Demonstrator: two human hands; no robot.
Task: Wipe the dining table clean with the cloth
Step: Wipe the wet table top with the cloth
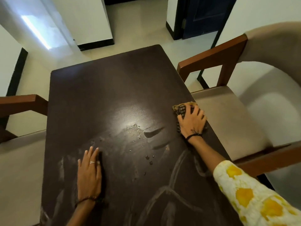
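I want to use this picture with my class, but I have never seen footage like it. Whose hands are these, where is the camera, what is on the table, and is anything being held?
There is no machine here. A person wears one wide-angle camera on the head, so you look forward and down along their own arms.

The dark table fills the middle of the view, with a chair at each side. On the table are only pale wipe streaks and a few water drops near the middle, under a bright reflection of light.

The right hand presses a checked cloth flat against the table's right edge, fingers spread over it. The left hand lies flat and empty on the table, probably steadying the person. It wears a ring, and both wrists carry dark bands. The right arm has a white sleeve with yellow patches.
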